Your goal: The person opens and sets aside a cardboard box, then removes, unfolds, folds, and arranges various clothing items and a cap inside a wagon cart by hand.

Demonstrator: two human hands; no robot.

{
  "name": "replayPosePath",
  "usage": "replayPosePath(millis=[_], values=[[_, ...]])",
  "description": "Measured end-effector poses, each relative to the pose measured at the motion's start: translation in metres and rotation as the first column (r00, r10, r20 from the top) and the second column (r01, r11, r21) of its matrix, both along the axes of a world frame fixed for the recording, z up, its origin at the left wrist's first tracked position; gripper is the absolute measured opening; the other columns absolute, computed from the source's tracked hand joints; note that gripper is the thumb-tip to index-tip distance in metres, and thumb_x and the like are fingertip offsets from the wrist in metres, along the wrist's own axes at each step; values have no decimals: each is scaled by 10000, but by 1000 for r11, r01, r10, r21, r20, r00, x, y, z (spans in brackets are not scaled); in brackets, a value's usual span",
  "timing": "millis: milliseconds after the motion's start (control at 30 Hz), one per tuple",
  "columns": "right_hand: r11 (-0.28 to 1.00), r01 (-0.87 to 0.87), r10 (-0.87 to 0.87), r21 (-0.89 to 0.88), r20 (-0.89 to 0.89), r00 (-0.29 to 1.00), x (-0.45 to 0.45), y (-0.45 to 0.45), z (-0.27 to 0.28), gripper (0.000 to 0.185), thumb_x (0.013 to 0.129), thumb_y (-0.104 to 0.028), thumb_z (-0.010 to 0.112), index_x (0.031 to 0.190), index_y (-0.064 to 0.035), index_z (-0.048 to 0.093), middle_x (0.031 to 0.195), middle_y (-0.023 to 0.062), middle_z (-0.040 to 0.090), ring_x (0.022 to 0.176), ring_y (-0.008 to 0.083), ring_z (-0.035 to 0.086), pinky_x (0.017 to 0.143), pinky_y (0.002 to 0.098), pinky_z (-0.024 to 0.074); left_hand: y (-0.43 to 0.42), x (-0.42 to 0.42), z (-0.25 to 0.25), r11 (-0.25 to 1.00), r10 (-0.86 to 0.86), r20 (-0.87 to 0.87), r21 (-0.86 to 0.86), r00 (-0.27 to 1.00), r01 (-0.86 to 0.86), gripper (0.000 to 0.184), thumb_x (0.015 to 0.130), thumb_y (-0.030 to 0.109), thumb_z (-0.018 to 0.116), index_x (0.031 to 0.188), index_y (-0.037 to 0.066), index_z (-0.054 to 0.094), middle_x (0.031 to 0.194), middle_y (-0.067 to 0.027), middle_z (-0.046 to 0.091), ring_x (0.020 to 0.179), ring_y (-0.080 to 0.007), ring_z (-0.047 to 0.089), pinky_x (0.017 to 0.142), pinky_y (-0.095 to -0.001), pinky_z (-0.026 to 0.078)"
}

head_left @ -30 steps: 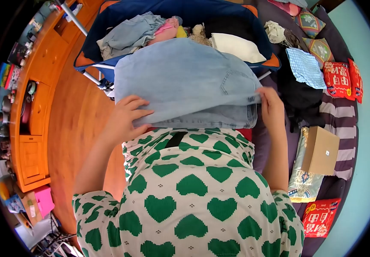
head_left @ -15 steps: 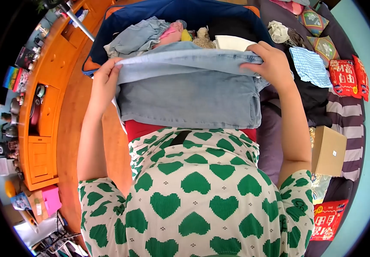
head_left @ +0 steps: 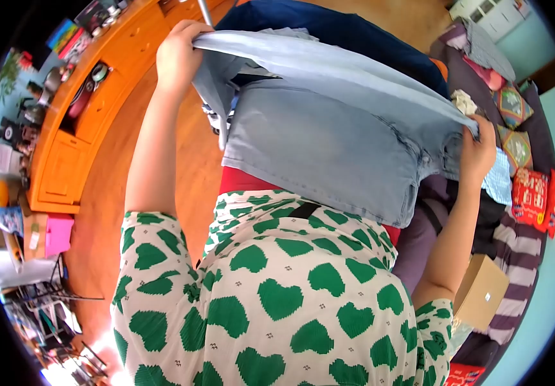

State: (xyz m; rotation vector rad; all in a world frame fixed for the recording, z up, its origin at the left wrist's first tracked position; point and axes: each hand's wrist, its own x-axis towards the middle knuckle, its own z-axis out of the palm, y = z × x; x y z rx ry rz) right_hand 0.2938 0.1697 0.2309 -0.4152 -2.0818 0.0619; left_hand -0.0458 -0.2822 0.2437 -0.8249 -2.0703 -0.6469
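Nearest to you is your shirt with green hearts [head_left: 281,299], and below its front edge some red cloth [head_left: 245,180] shows. The jeans [head_left: 322,135] are in front of your body: one layer lies rather flat just beyond the red cloth, and the other layer is lifted above it. Probably your lap gives the lower layer its support, so both your hands are free for the upper one.

Your left hand [head_left: 178,58] has its fingers closed on one end of the raised edge, and your right hand [head_left: 478,151] grips the other end. The hands are wide apart, I think in order that the denim is stretched between them and does not drop in a heap. The thumb of your left hand I cannot see well.

Farther, behind the jeans, is the blue fabric bin [head_left: 316,14]; what it contains is mostly hidden.
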Motion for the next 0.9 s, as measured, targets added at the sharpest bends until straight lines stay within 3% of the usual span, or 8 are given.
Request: replayPosePath(millis=[233, 267, 367, 533, 733, 833, 867, 900], values=[[993, 14, -18, -117, -29, 999, -1, 30, 1, 207, 847, -28, 721, 1049, -67, 704, 1004, 113, 683, 963, 297, 669, 857, 335, 504, -35, -45, -4, 981, -38, 419, 188, 907, -46, 258, 827, -29, 623, 1004, 77, 779, 980, -80, 761, 914, -198, 721, 856, -314, 550], [991, 5, -8, -131, -19, 1000, 0, 36, 1, 202, 850, -31, 721, 1048, -65, 705, 1013, 114, 688, 974, 293, 671, 869, 333, 503, -41, -49, -3, 973, -48, 427, 223, 903, -54, 223, 830, 1, 659, 1008, 71, 774, 954, -69, 760, 901, -168, 711, 844, -306, 548], [991, -14, 16, -132, 14, 1000, 2, 53, 1, 190, 863, -46, 723, 1052, -57, 707, 1045, 114, 703, 1004, 274, 678, 895, 330, 500, -52, -57, 4, 969, 0, 348, 231, 937, -86, 197, 817, 20, 704, 982, 90, 784, 935, -84, 763, 865, -201, 719, 816, -326, 557], [983, 33, -22, -179, 65, 998, 2, 68, 6, 171, 890, -84, 717, 1057, -47, 717, 1072, 115, 719, 1028, 260, 683, 908, 322, 498, -70, -89, 11, 979, -99, 432, 202, 896, 11, 196, 829, 11, 721, 1011, 70, 761, 900, 0, 722, 826, -101, 644, 795, -255, 518], [966, 98, -58, -238, 167, 984, -3, 80, 6, 167, 894, -88, 716, 1058, -59, 725, 1066, 121, 717, 1034, 268, 681, 920, 327, 494, -60, -101, 6, 998, -36, 545, 65, 837, 1, 216, 777, 85, 789, 992, 109, 789, 911, -38, 748, 859, -169, 695, 817, -321, 555], [994, 65, -54, -82, 139, 989, -4, 91, 9, 190, 888, -70, 708, 1077, -73, 724, 1052, 117, 701, 1028, 279, 671, 906, 340, 498, -56, -119, 2, 993, -114, 397, 67, 911, 95, 210, 784, 71, 757, 994, 71, 753, 900, -38, 733, 825, -151, 669, 793, -317, 539], [999, 45, -45, 2, 106, 993, -6, 87, 16, 201, 886, -62, 704, 1086, -79, 723, 1047, 116, 695, 1024, 283, 667, 899, 345, 500, -49, -121, 5, 983, -106, 261, 172, 959, 62, 216, 789, 54, 729, 1003, 79, 747, 911, -72, 739, 834, -169, 682, 796, -322, 543], [995, 83, -85, 62, 22, 996, -7, 82, 21, 234, 877, -22, 681, 1097, -91, 720, 1040, 112, 678, 1008, 295, 654, 884, 359, 502, -46, -136, 6, 970, 21, 79, 242, 997, -39, 190, 803, 59, 714, 992, 80, 720, 891, -87, 733, 826, -182, 686, 793, -324, 543]])
